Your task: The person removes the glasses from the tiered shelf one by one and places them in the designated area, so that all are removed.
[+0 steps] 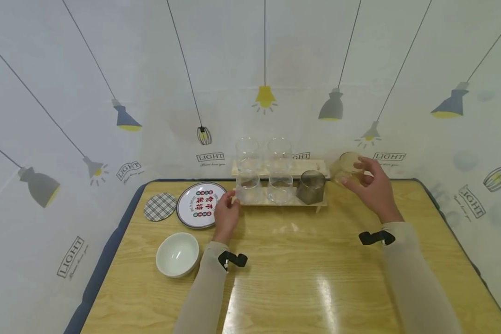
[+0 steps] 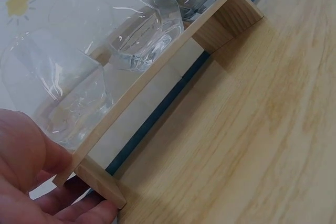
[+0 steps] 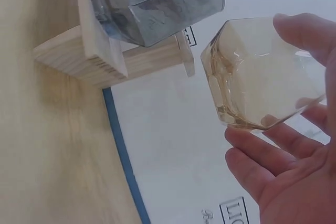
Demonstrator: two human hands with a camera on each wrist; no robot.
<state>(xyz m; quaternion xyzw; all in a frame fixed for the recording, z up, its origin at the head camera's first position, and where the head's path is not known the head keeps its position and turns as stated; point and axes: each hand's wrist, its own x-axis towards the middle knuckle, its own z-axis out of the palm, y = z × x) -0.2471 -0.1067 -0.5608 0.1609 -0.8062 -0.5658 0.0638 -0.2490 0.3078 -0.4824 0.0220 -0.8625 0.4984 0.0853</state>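
Note:
A two-tier wooden rack (image 1: 259, 202) stands at the back of the table. Clear glasses (image 1: 280, 189) fill its left and middle spots on both tiers. At the right of the lower tier sits a grey glass (image 1: 311, 187). My left hand (image 1: 227, 215) grips the rack's left end, thumb by the shelf edge and fingers around the leg (image 2: 101, 181). Off the rack's right end, my right hand (image 1: 370, 188) holds an amber glass (image 3: 262, 72) in the air, between the thumb on one side and the fingers on the other.
Left of the rack lie a white plate with red lettering (image 1: 188, 208) and a checked round coaster (image 1: 160, 207). A white bowl (image 1: 177, 248) stands nearer, beside my left forearm. Behind the table (image 1: 288, 260) hangs a wall covering (image 1: 217, 106) printed with lamps.

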